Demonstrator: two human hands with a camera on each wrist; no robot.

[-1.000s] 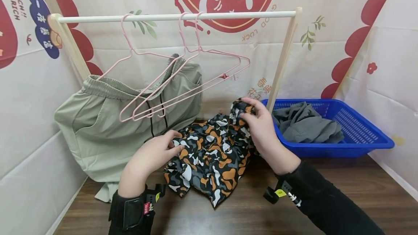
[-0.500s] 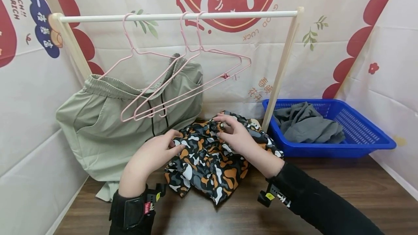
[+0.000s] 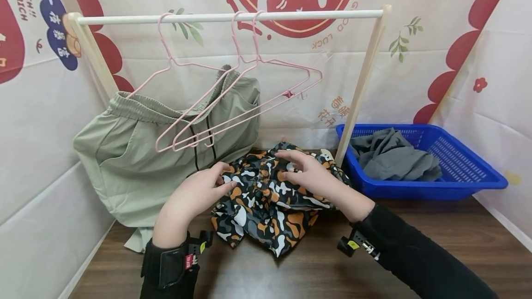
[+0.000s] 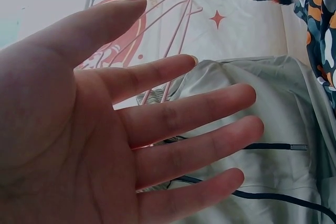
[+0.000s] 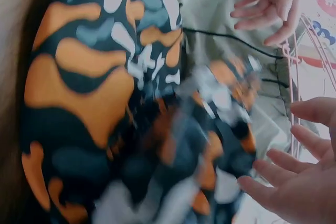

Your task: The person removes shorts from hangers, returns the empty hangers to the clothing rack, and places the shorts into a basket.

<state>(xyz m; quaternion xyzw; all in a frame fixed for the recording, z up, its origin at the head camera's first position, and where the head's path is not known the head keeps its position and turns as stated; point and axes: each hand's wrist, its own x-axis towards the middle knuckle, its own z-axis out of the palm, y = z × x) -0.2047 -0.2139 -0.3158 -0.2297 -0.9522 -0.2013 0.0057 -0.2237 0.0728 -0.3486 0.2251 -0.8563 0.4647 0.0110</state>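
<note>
A crumpled garment (image 3: 266, 197) in a black, orange, grey and white camouflage print lies on the wooden table below the hangers. Over its left side hovers my left hand (image 3: 197, 193), fingers extended; the left wrist view shows the palm (image 4: 100, 129) holding nothing. My right hand (image 3: 313, 174) is above the garment's right half, fingers loosely spread. In the right wrist view, the right hand's fingers (image 5: 283, 169) stand apart from the cloth, part of which is blurred. Light green drawstring shorts (image 3: 158, 160) hang from a pink hanger (image 3: 150, 79) behind my left hand.
A white rack bar (image 3: 291, 15) carries more pink hangers (image 3: 249, 121) that hang low above the patterned garment. At the right, beside the rack's leg (image 3: 362, 82), stands a blue basket (image 3: 469, 190) with a dark grey garment (image 3: 395, 156) in it. Printed cloth walls enclose the table.
My right hand let go of the garment's bunched right edge and moved left over its middle, then slightly back right. The garment's right part dropped and spread. My left hand stayed nearly still.
</note>
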